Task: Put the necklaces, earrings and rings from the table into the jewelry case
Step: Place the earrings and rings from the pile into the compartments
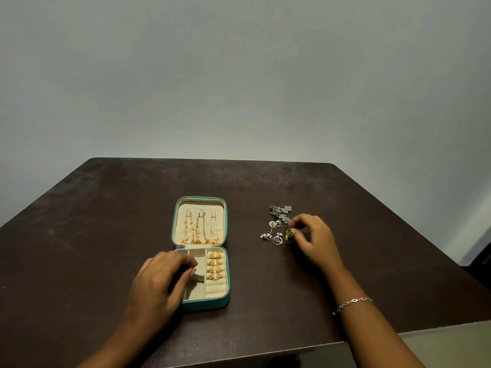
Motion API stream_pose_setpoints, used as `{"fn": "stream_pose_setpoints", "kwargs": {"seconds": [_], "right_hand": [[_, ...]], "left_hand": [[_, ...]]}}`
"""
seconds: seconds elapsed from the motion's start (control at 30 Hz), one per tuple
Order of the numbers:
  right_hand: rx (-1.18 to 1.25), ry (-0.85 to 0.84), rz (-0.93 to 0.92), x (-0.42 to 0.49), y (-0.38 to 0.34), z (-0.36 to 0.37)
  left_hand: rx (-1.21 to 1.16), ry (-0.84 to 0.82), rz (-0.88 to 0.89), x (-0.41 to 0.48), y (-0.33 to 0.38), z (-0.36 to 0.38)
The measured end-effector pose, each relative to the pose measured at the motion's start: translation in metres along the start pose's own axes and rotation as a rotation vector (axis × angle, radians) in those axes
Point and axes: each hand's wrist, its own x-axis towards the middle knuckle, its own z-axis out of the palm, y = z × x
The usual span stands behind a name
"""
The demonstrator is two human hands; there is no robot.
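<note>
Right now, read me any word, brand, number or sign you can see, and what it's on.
None. No lettering shows on the open teal square jewelry case, the dark brown wooden table, the plain grey wall or the silver chain bracelet.

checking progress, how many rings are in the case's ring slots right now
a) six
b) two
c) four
c, four gold rings sit in a column in the slots on the right side of the case.
</note>
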Motion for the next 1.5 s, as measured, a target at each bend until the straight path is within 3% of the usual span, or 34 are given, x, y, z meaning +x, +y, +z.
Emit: {"fn": "stream_pose_setpoints", "kwargs": {"seconds": [0.13, 0.23, 0.5, 0.73, 1.3, 1.5], "right_hand": [[-0.001, 0.112, 0.118, 0.001, 0.003, -0.005], [-0.025, 0.122, 0.108, 0.000, 0.006, -0.007], [-0.198, -0.109, -0.159, -0.002, 0.001, 0.007], [-0.348, -0.181, -0.192, -0.002, 0.001, 0.013], [-0.094, -0.220, -0.091, 0.001, -0.004, 0.008], [0.114, -0.132, 0.025, 0.002, -0.006, 0.002]], "left_hand": [[0.008, -0.003, -0.009, 0.000, 0.000, 0.000], [0.008, -0.006, -0.011, 0.000, 0.000, 0.001], [0.013, -0.006, -0.006, -0.001, -0.001, 0.002], [0.011, -0.010, -0.005, -0.001, -0.001, 0.002], [0.005, -0.013, -0.004, 0.000, -0.001, 0.001], [0.010, -0.013, 0.008, 0.001, -0.002, 0.002]]}}
